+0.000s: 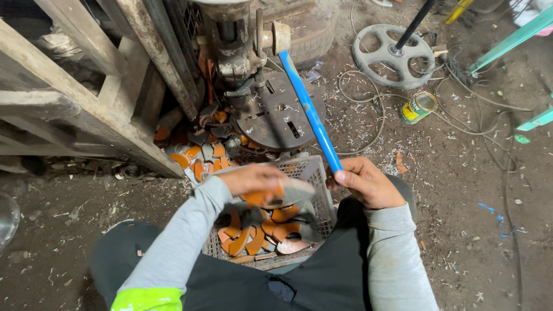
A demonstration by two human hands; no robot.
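While right hand (368, 183) grips blue lever (310, 112), tin can (417, 107), wheel (393, 56) nearby

A dirt floor (461, 190) strewn with pale shavings carries everything. On it stand a grey plastic basket (314, 173) of orange curved pieces, a heap of like orange and grey pieces (201, 155) by the press base (276, 115), a yellow tin can (419, 107) lying tilted, a grey spoked wheel (393, 56), loose loops of wire (357, 92) and small blue scraps (495, 213) well apart to the right
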